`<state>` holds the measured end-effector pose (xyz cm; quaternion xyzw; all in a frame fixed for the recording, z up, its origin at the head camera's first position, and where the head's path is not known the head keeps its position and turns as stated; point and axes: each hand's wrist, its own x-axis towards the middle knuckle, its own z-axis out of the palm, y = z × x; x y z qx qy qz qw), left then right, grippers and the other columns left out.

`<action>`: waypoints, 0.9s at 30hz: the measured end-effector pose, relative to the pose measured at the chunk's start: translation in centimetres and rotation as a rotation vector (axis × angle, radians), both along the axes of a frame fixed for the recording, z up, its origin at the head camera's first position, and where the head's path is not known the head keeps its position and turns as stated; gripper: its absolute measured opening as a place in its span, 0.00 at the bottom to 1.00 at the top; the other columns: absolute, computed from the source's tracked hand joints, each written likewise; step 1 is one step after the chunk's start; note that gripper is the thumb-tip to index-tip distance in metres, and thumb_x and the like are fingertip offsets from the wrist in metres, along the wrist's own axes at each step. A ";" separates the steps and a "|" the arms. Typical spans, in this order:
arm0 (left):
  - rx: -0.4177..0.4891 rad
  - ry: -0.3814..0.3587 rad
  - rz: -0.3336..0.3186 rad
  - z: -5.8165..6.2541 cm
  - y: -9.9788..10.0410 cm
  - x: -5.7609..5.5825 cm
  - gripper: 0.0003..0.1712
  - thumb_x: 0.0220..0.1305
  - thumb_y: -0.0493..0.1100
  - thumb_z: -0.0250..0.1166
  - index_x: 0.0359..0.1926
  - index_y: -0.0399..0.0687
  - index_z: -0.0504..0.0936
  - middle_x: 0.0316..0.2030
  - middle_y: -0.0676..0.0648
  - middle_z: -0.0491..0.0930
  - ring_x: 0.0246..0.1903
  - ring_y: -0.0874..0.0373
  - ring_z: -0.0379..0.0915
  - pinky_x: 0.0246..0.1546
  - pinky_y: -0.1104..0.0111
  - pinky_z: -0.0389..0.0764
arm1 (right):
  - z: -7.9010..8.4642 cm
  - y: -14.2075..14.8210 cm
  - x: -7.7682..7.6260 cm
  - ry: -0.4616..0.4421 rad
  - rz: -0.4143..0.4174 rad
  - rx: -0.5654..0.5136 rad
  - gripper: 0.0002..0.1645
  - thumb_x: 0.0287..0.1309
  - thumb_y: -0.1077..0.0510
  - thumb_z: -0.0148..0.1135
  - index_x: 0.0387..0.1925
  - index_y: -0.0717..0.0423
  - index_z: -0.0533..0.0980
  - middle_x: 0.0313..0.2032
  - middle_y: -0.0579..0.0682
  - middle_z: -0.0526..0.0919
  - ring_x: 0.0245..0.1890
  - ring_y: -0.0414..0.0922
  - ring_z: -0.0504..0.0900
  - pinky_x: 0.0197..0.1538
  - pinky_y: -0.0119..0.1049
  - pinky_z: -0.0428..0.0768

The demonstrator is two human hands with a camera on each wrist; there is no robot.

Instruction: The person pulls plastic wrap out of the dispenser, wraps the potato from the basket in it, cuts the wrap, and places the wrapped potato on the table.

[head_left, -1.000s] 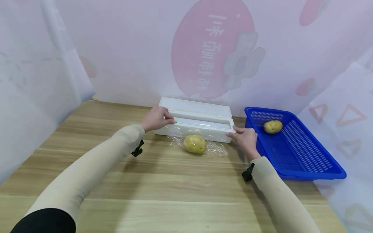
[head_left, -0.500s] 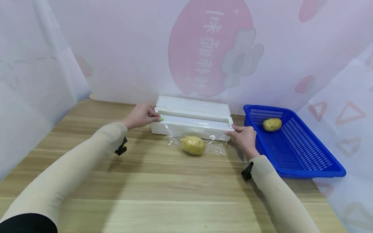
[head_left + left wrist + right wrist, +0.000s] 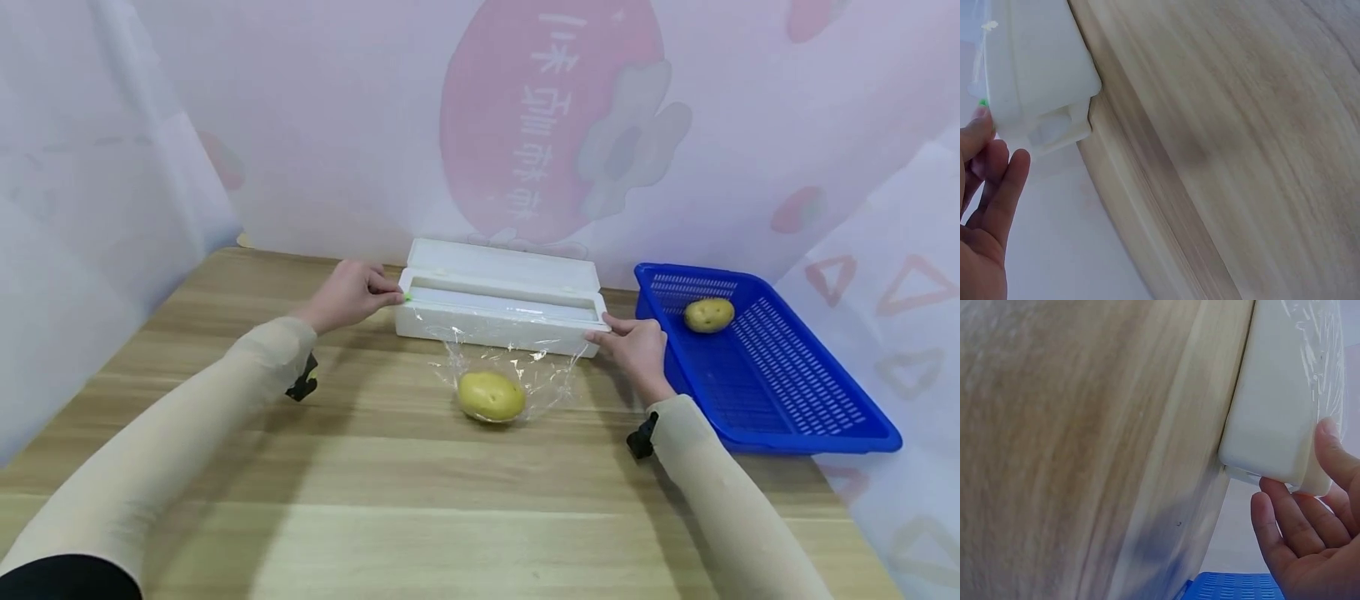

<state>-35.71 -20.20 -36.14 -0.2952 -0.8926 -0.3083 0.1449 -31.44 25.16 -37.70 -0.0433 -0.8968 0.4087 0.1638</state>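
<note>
A white cling film dispenser (image 3: 491,329) stands near the back of the table with its lid (image 3: 502,265) tipped back. At its left end, my left hand (image 3: 347,293) pinches the small green slider (image 3: 407,297); the left wrist view shows thumb and fingertips at that corner, with the green slider (image 3: 983,102) partly hidden. My right hand (image 3: 636,350) grips the dispenser's right end, thumb on the front top edge and fingers against the end in the right wrist view. Clear cling film (image 3: 540,371) spreads from the dispenser's front to a potato (image 3: 491,397) on the table, lying partly over it.
A blue plastic basket (image 3: 765,367) stands to the right, close to my right hand, with another potato (image 3: 708,315) inside. Printed white sheeting (image 3: 337,125) rises behind the wooden table (image 3: 450,517) and along both sides.
My left hand has moved left with the green slider to the dispenser's end. The wrapped potato now lies farther from the dispenser, nearer me. My right hand keeps its grip.
</note>
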 end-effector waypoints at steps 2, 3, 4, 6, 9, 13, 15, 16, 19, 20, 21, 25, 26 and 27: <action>0.001 -0.001 0.001 0.0 0.0 0.0 0.08 0.60 0.41 0.73 0.39 0.42 0.90 0.21 0.53 0.76 0.18 0.57 0.62 0.20 0.67 0.65 | -0.1 0.1 -0.1 0.015 0.000 0.004 0.31 0.41 0.46 0.82 0.49 0.52 0.84 0.48 0.56 0.83 0.56 0.54 0.76 0.58 0.45 0.72; 0.005 0.000 0.005 -0.1 0.0 0.1 0.08 0.59 0.41 0.73 0.39 0.42 0.90 0.22 0.53 0.76 0.18 0.57 0.62 0.20 0.67 0.65 | -0.2 0.1 -0.1 0.019 0.002 0.005 0.31 0.41 0.46 0.82 0.49 0.53 0.84 0.48 0.55 0.83 0.55 0.52 0.77 0.58 0.45 0.73; 0.009 -0.002 0.011 -0.1 0.0 0.1 0.08 0.59 0.41 0.73 0.39 0.42 0.90 0.22 0.53 0.77 0.18 0.57 0.63 0.20 0.67 0.66 | -0.3 0.1 -0.1 0.021 0.005 0.005 0.31 0.41 0.46 0.82 0.49 0.53 0.84 0.48 0.55 0.83 0.55 0.52 0.78 0.57 0.45 0.74; 0.015 -0.006 0.025 -0.2 -0.1 0.3 0.08 0.59 0.41 0.73 0.38 0.42 0.90 0.24 0.53 0.79 0.18 0.57 0.65 0.20 0.67 0.67 | -0.4 0.1 -0.1 0.020 0.010 0.012 0.32 0.41 0.46 0.82 0.49 0.53 0.83 0.48 0.56 0.83 0.55 0.51 0.78 0.57 0.45 0.74; 0.027 -0.012 0.041 -0.2 -0.2 0.5 0.07 0.58 0.40 0.74 0.38 0.43 0.90 0.25 0.53 0.81 0.19 0.58 0.66 0.19 0.68 0.68 | -0.4 0.0 -0.1 0.020 0.006 0.019 0.33 0.40 0.45 0.82 0.50 0.53 0.83 0.49 0.57 0.82 0.55 0.51 0.78 0.56 0.45 0.74; 0.036 -0.005 0.043 0.0 -0.4 0.7 0.07 0.58 0.41 0.74 0.38 0.43 0.90 0.26 0.52 0.81 0.19 0.58 0.67 0.20 0.68 0.69 | -0.2 -0.1 -0.1 0.019 0.005 0.016 0.32 0.40 0.45 0.82 0.49 0.52 0.84 0.49 0.56 0.82 0.56 0.53 0.75 0.58 0.46 0.72; 0.038 -0.006 0.046 0.2 -0.6 0.8 0.08 0.59 0.41 0.74 0.38 0.43 0.90 0.27 0.52 0.81 0.19 0.57 0.68 0.20 0.68 0.69 | 0.0 -0.3 -0.2 0.021 0.013 0.015 0.32 0.41 0.46 0.82 0.49 0.53 0.84 0.49 0.56 0.83 0.56 0.55 0.75 0.58 0.46 0.71; 0.039 -0.012 0.049 0.2 -0.7 0.8 0.08 0.59 0.41 0.73 0.38 0.43 0.90 0.27 0.52 0.82 0.19 0.57 0.68 0.20 0.68 0.69 | 0.0 -0.4 -0.3 0.022 0.019 0.014 0.32 0.41 0.46 0.82 0.49 0.53 0.83 0.49 0.56 0.83 0.55 0.55 0.74 0.58 0.46 0.71; 0.031 -0.043 0.061 0.4 -0.7 0.9 0.08 0.60 0.42 0.72 0.39 0.43 0.90 0.27 0.52 0.81 0.20 0.57 0.70 0.21 0.67 0.71 | 0.1 -0.5 -0.3 0.020 0.028 0.016 0.32 0.42 0.45 0.81 0.50 0.53 0.83 0.50 0.55 0.83 0.56 0.55 0.74 0.57 0.46 0.71; 0.023 -0.050 0.068 0.4 -0.7 1.0 0.08 0.61 0.42 0.72 0.39 0.43 0.90 0.28 0.51 0.81 0.21 0.57 0.70 0.22 0.66 0.72 | 0.1 -0.4 -0.3 0.018 0.030 0.017 0.33 0.42 0.45 0.81 0.51 0.53 0.83 0.50 0.55 0.82 0.56 0.55 0.73 0.58 0.47 0.71; 0.012 -0.056 0.077 0.4 -0.5 1.1 0.09 0.61 0.43 0.71 0.40 0.43 0.90 0.28 0.51 0.80 0.22 0.57 0.70 0.23 0.65 0.73 | 0.1 -0.4 -0.3 0.016 0.032 0.015 0.33 0.42 0.45 0.81 0.51 0.52 0.83 0.51 0.55 0.82 0.57 0.55 0.72 0.58 0.47 0.70; -0.072 -0.053 0.097 0.6 0.9 1.9 0.21 0.62 0.51 0.71 0.51 0.44 0.86 0.36 0.48 0.78 0.28 0.55 0.73 0.29 0.62 0.76 | 0.0 0.0 0.2 0.017 0.050 0.027 0.34 0.45 0.45 0.80 0.54 0.52 0.82 0.51 0.56 0.82 0.58 0.59 0.69 0.61 0.50 0.66; -0.103 -0.039 0.098 0.6 1.4 2.1 0.25 0.61 0.54 0.71 0.53 0.44 0.84 0.39 0.47 0.77 0.31 0.55 0.73 0.30 0.61 0.77 | 0.0 0.0 0.4 0.025 0.061 0.032 0.34 0.45 0.46 0.80 0.54 0.53 0.81 0.49 0.57 0.83 0.58 0.59 0.70 0.61 0.51 0.64; -0.130 -0.025 0.094 0.7 1.9 2.3 0.28 0.60 0.56 0.71 0.55 0.45 0.83 0.41 0.46 0.76 0.32 0.54 0.73 0.31 0.60 0.77 | 0.0 0.0 0.5 0.034 0.069 0.038 0.33 0.46 0.47 0.79 0.55 0.54 0.81 0.47 0.58 0.83 0.57 0.59 0.71 0.60 0.50 0.65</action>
